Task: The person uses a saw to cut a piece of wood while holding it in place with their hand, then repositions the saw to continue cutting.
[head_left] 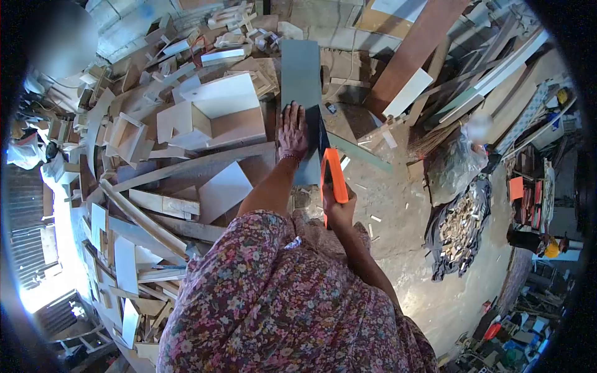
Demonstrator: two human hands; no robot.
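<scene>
My left hand (293, 132) lies flat on a long grey-green board (300, 71), fingers stretched toward its far end. A handsaw (334, 175) with an orange handle is in my right hand (341, 208), its fingers wrapped round the grip. The dark saw blade (323, 130) runs along the right edge of the board, pointing away from me. Under the near end of the board the support is mostly hidden by my arms and clothing.
Left of the board stands an open white box (224, 102) among many wood offcuts. A long brown plank (410, 56) leans at the back right. On the floor to the right, a dark cloth (435, 242) holds wood scraps beside a clear plastic bag (457, 165).
</scene>
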